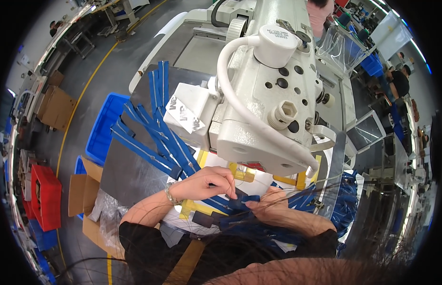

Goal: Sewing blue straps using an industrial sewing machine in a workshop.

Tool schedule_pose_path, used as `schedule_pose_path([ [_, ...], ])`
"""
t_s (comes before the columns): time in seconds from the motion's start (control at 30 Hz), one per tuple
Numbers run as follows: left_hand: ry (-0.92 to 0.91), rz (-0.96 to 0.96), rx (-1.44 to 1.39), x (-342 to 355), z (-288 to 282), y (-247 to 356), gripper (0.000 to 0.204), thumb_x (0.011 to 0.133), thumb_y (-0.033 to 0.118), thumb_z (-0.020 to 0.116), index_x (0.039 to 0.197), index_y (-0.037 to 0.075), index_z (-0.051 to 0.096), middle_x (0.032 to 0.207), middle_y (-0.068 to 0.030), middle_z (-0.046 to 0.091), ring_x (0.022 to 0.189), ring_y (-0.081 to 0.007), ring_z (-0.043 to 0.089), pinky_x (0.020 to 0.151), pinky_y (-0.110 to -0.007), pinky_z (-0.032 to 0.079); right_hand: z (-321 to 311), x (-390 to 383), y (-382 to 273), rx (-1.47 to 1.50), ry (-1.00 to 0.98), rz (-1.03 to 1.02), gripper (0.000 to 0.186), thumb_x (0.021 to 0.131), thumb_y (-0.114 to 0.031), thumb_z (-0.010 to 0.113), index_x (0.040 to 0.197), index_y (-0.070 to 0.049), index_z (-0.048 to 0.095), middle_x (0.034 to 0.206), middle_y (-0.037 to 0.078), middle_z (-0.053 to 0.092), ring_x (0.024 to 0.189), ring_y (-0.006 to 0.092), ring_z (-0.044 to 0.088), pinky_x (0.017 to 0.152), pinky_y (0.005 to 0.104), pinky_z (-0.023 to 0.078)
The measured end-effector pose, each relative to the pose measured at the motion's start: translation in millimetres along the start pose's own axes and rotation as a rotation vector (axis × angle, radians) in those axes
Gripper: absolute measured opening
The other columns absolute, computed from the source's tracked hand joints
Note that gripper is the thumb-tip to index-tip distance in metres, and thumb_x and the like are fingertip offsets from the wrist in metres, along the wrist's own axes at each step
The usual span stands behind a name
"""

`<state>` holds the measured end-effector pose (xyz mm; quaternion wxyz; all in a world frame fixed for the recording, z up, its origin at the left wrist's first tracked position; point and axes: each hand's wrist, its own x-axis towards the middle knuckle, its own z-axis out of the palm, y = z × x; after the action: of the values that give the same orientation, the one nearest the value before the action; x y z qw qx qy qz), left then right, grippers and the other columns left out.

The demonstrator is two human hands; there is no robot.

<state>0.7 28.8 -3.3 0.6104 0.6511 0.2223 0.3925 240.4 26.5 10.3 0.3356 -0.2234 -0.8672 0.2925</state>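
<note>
Under the head of a white industrial sewing machine [263, 114], both my hands meet over the work plate. My right hand [273, 206] is closed on the end of a blue zipper [250, 198], its thumb pressing on the tape. Just to the left, my left hand [206, 184] has its fingers pinched together close to that end; what lies between the fingertips is too small to make out. Several blue zippers [166, 137] with pale teeth fan out across the plate to the left, some reaching under my left hand. A dark flat piece [203, 219] lies below my left wrist.
More blue zippers [344, 204] hang in a thick bundle at the right edge. Left of the machine stand a blue bin [104, 126], an open cardboard box [83, 194] and a red crate [46, 197]. A white hose [230, 95] loops down the machine head. Other people sit farther off.
</note>
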Motion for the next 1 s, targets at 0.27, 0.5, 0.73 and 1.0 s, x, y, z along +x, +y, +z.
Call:
schedule_pose_path([
  [0.27, -0.116, -0.038, 0.219, -1.3, -2.0, 6.9, 0.009, 0.076, 0.001, 0.062, 0.07, 0.006, 0.059, 0.095, -0.0021, 0.061, 0.08, -0.0117, 0.056, 0.071, -0.026, 0.042, -7.3, -1.9, -5.5, -0.395, 0.009, -0.45, 0.023, 0.056, -0.009, 0.064, 0.079, -0.008, 0.065, 0.057, -0.005, 0.033, 0.046, 0.008, 0.035, 0.046, 0.0231, 0.024],
  [0.5, -0.015, -0.113, -0.049, -0.8, -1.3, 5.8, 0.03, 0.071, 0.001, 0.07, 0.074, 0.009, 0.041, 0.1, -0.0077, 0.06, 0.082, -0.0121, 0.053, 0.083, -0.029, 0.04, 7.0, -7.4, 1.5, -0.247, 0.048, -0.226, 0.016, 0.062, -0.005, 0.069, 0.077, -0.007, 0.066, 0.053, -0.004, 0.035, 0.041, 0.0098, 0.035, 0.042, 0.0247, 0.024],
  [0.73, -0.015, -0.114, -0.128, -2.8, -1.4, 5.6, 0.037, 0.072, -0.004, 0.062, 0.089, 0.012, 0.033, 0.101, -0.0102, 0.06, 0.084, -0.0131, 0.054, 0.087, -0.033, 0.038, 3.0, -3.3, 0.0, -0.223, 0.03, -0.221, 0.016, 0.061, -0.003, 0.071, 0.076, -0.006, 0.065, 0.052, -0.004, 0.037, 0.04, 0.0102, 0.036, 0.042, 0.0249, 0.025],
  [1.0, -0.006, -0.084, -0.168, -1.1, 2.5, 0.9, 0.034, 0.072, -0.007, 0.056, 0.09, 0.01, 0.032, 0.104, -0.0124, 0.057, 0.081, -0.013, 0.053, 0.083, -0.033, 0.041, 1.0, -3.9, -2.0, -0.197, 0.048, -0.185, 0.023, 0.06, -0.001, 0.069, 0.082, -0.007, 0.066, 0.052, -0.003, 0.039, 0.04, 0.012, 0.038, 0.042, 0.0251, 0.029],
])
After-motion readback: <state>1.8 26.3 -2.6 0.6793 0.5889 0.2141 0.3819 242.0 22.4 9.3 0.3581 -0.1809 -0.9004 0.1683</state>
